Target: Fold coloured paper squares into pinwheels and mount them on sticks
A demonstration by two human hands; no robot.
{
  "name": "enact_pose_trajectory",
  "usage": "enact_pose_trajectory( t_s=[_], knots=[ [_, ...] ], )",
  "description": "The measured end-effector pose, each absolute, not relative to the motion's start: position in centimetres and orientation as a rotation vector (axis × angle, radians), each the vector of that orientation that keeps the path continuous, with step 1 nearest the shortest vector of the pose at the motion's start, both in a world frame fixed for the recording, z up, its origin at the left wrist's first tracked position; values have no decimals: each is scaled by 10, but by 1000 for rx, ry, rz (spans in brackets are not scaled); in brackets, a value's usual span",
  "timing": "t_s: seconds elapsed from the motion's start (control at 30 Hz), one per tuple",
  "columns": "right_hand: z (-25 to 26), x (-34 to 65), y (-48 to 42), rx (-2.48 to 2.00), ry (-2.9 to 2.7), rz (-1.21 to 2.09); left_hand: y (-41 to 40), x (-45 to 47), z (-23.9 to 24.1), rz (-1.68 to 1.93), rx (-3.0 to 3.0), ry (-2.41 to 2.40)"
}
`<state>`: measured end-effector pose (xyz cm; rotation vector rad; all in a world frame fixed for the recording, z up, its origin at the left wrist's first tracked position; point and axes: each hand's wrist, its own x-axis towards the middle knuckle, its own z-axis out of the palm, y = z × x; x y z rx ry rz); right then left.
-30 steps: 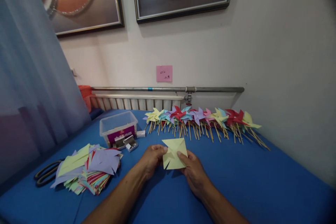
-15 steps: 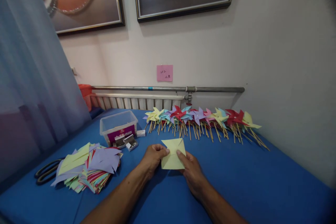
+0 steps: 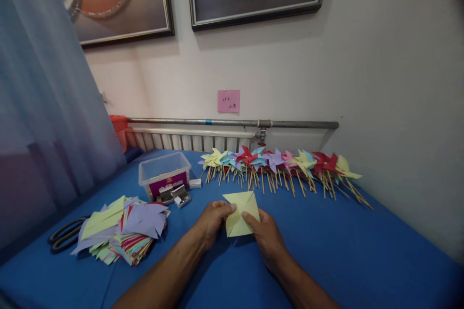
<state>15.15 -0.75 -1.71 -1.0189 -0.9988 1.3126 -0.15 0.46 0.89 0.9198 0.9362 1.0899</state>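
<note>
A pale yellow square of paper (image 3: pixel 239 226), slit in from its corners, is held up over the blue-covered table. My left hand (image 3: pixel 216 219) pinches its left edge, thumb on top. On the right side my right hand (image 3: pixel 266 231) grips the same sheet, its thumb lying near the middle and its fingers hidden underneath. Beyond the hands lies a row of finished paper pinwheels (image 3: pixel 275 160) on thin wooden sticks. To the left is a heap of slit coloured paper squares (image 3: pixel 143 222).
Black-handled scissors (image 3: pixel 67 235) lie partly under the paper heap. A clear plastic tub (image 3: pixel 163 169) stands at the back left, with small open boxes (image 3: pixel 180 197) and a small white box (image 3: pixel 195 183) beside it. A metal pipe (image 3: pixel 232 123) runs along the wall.
The yellow paper has turned slightly and shifted a little to the right in my hands. Both hands keep hold of it.
</note>
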Motion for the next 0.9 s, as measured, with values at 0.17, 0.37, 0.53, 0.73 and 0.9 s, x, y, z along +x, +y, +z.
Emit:
enact_pose_trajectory(
  t_s=[0.17,0.37,0.53,0.73,0.9],
  knots=[
    [-20,150,-8,-1054,-1053,1266,5,1,7,1138,913,1001],
    [-22,147,-9,-1035,-1053,1282,10,2,-1,1174,924,1070],
    [-16,145,-11,-973,-989,1345,10,4,0,1160,963,1098],
    [-3,149,-10,-851,-845,1464,8,7,1,1137,1065,1226],
    [1,153,-9,-839,-832,1532,10,9,-3,1110,1180,1290]
  ],
)
